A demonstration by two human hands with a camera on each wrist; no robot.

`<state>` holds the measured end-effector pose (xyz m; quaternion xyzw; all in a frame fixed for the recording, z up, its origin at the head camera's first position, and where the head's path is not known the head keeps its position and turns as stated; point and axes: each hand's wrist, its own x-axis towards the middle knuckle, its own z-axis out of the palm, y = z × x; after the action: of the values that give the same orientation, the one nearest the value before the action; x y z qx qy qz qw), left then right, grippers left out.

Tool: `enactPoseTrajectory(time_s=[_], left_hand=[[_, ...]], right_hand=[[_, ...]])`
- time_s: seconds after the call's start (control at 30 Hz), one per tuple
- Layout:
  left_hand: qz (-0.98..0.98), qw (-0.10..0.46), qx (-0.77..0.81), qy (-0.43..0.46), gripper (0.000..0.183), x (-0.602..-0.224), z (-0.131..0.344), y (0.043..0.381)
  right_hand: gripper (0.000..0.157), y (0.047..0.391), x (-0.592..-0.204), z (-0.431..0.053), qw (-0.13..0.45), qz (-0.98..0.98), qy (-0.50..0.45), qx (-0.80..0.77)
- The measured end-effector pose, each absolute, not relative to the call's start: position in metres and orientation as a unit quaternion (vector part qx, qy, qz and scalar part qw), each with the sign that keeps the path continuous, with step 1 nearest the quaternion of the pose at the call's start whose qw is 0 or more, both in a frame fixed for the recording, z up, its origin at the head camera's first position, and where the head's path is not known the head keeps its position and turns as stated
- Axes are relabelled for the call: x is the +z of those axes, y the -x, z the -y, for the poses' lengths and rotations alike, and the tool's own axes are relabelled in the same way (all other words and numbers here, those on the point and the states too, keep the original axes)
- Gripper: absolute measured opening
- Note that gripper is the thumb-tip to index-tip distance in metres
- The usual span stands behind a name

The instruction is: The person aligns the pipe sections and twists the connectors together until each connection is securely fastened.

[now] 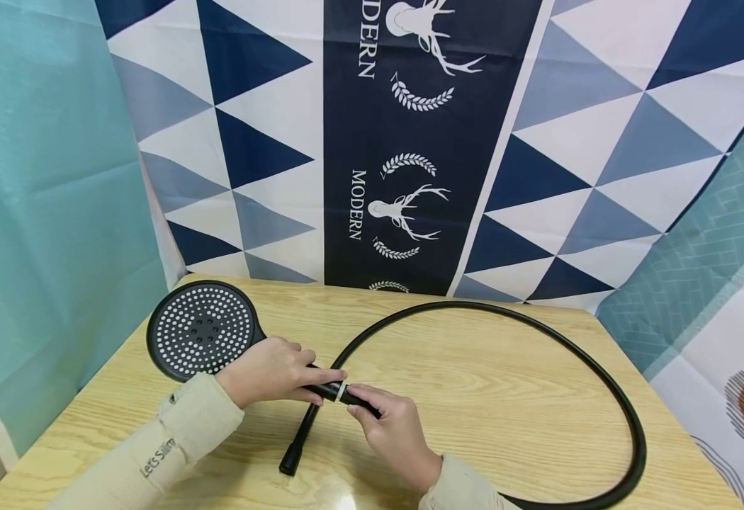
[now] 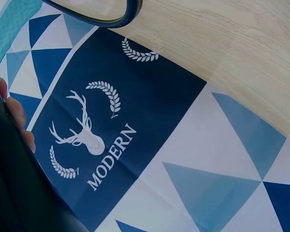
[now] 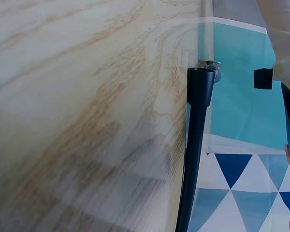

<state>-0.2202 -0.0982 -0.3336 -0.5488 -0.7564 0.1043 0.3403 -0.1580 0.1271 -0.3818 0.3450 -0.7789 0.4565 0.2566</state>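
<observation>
A black handheld shower head [image 1: 203, 331] with a round, white-dotted spray face is held above the table, face up. My left hand [image 1: 276, 372] grips its handle; in the left wrist view, fingertips [image 2: 17, 112] show at the dark edge of the head. At the handle's lower end, by a white ring [image 1: 341, 391], my right hand [image 1: 394, 428] pinches a black end piece [image 1: 364, 404] between thumb and fingers. Whether that piece joins the hose is hidden by the hand and forearm. A black shower hose [image 1: 601, 375] loops across the table, its loose end [image 1: 290, 460] lying below the handle.
The wooden table [image 1: 474, 368] carries the hose loop on its right side. Patterned cloth [image 1: 270, 142] hangs behind the table, with teal cloth [image 1: 47, 212] along the left. The hose's loose end also stands out near the table surface in the right wrist view.
</observation>
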Motion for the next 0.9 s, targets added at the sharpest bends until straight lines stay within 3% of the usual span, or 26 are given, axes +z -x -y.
enactPoseTrajectory(time_s=[0.9], left_hand=[[0.736, 0.368, 0.096, 0.56, 0.042, -0.3341, 0.0982, 0.2217]], right_hand=[[0.023, 0.1559, -0.3783, -0.1275, 0.208, 0.778, -0.322, 0.497]])
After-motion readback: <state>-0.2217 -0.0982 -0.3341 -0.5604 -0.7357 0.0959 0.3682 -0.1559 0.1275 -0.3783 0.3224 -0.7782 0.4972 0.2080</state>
